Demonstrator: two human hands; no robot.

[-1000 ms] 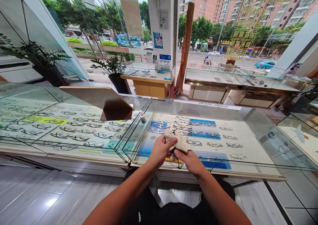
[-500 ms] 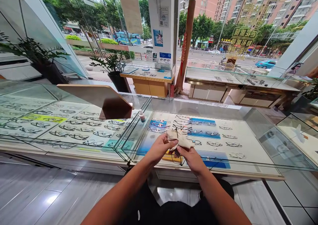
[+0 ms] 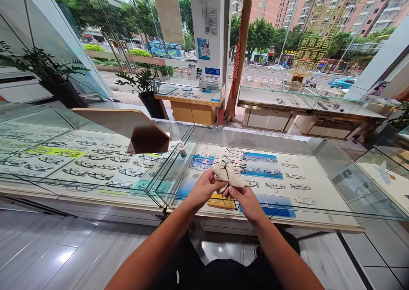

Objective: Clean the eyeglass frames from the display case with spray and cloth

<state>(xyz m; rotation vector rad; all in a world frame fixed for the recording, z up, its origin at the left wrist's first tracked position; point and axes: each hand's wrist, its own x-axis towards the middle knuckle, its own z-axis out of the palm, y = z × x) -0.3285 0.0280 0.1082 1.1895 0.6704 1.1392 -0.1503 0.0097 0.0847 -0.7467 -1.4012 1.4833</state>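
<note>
A beige cloth [image 3: 235,178] is bunched between my two hands above the glass display case. Thin dark-framed eyeglasses [image 3: 237,205] are wrapped partly in it; one thin arm crosses the top of the cloth and another part hangs below my fingers. The lenses are mostly hidden. My left hand [image 3: 203,190] pinches the cloth and glasses from the left, its thumb pointing inward. From the right, my right hand [image 3: 246,199] closes on the same cloth and glasses, thumb and fingers near the middle. Beneath my hands lies a yellow-orange flat item [image 3: 220,201], partly covered by them.
Rows of eyeglasses [image 3: 273,186] lie inside the glass case [image 3: 332,204]. A small white bottle [image 3: 182,149] stands on the glass left of my hands. Further left, a brown-edged mirror or board [image 3: 118,121] leans over the neighbouring case. Potted plants [image 3: 150,98] and windows are beyond.
The cloth and glasses have tilted slightly between my fingers, and the hanging part of the frame has swung a little right. Both hands keep their hold.
</note>
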